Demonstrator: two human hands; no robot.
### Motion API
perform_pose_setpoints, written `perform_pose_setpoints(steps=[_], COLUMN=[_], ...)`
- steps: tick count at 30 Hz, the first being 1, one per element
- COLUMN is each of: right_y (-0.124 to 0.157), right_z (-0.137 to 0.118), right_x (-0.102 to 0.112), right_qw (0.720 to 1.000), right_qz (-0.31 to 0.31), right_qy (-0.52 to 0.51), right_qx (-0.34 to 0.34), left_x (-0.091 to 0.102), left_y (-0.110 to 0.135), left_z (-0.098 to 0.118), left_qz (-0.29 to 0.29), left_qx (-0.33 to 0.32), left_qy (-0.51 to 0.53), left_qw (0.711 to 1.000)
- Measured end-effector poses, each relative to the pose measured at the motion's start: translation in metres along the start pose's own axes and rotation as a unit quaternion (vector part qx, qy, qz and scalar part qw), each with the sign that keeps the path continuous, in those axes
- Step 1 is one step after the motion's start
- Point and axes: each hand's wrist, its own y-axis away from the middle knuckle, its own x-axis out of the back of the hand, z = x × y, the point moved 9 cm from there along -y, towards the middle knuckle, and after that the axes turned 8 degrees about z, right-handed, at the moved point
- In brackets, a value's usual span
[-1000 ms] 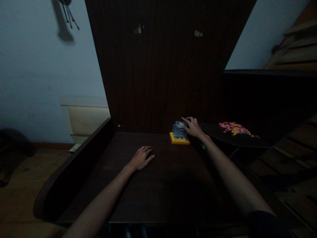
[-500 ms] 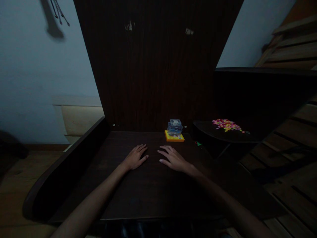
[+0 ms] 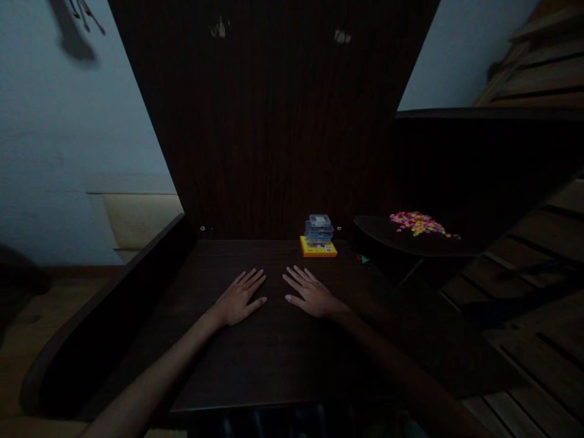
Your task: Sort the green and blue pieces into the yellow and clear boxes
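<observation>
Both hands lie flat on the desk (image 3: 274, 371), palms down, fingers straight & spread, holding nothing. Left hand (image 3: 237, 299) & right hand (image 3: 311, 295) sit side by side w/ a narrow gap btw them, thumbs pointing inward, not touching each other. Forearms come in from the bottom corners.

Nearest things: a stack of clear cases (image 3: 319, 227), past the right hand's fingertips & slightly to its right, near the desk's far edge. The stack sits on a yellow box (image 3: 318, 250) lying flat on the desk, and the box is wider than the cases on top. Neither hand touches them, w/ bare desk btw fingertips & box.

Further right of the right hand is a small green & red bit (image 3: 363, 260), too small & dark to tell what it is. Beyond that, a side shelf (image 3: 378, 234) w/ a pile of coloured bits (image 3: 417, 222), well apart from both hands.

Behind the stack stands a tall dark wood back panel (image 3: 274, 134). Left of the left hand, a raised side rail (image 3: 118, 298) runs along the desk. Room v. dim.
</observation>
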Motion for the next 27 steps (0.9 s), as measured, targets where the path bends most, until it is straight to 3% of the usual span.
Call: perform_pose_setpoints(steps=[9, 27], right_y=[-0.0027, -0.0011], right_z=[-0.0021, -0.0001], right_x=[-0.0020, -0.0017], right_qw=[1.000, 1.000], right_qz=[-0.017, -0.009], right_qy=[-0.007, 0.009], right_qx=[-0.003, -0.005], left_x=[-0.0038, -0.0048], left_y=[-0.0019, -0.0041], left_z=[-0.0020, -0.0023], left_qz=[-0.019, 0.004], left_qx=[-0.004, 0.000], left_qy=[-0.012, -0.013], left_qw=[1.000, 1.000])
